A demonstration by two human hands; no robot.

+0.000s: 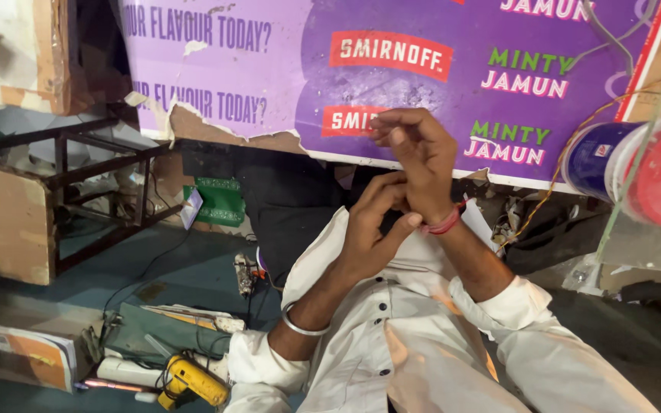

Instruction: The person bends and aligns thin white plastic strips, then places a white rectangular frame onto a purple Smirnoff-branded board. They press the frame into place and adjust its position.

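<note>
White shirt sleeves (491,359) are filling the bottom of the view w/ both arms raised. Left hand (372,226), steel bangle (300,325) on its wrist, is pinching at the right wrist beside a red thread band (445,223); can't tell if anything is in its fingers. Right hand (415,149) is curling loosely above, fingers half-bent, apparently holding nothing. Both are hovering in front of a purple board (422,84) w/ torn edge. Judging by the pose, working the band well means keeping the right wrist steady & pinching w/ fingertips only. Yellow drill (193,380) is lying on the floor at lower left, well apart.
</note>
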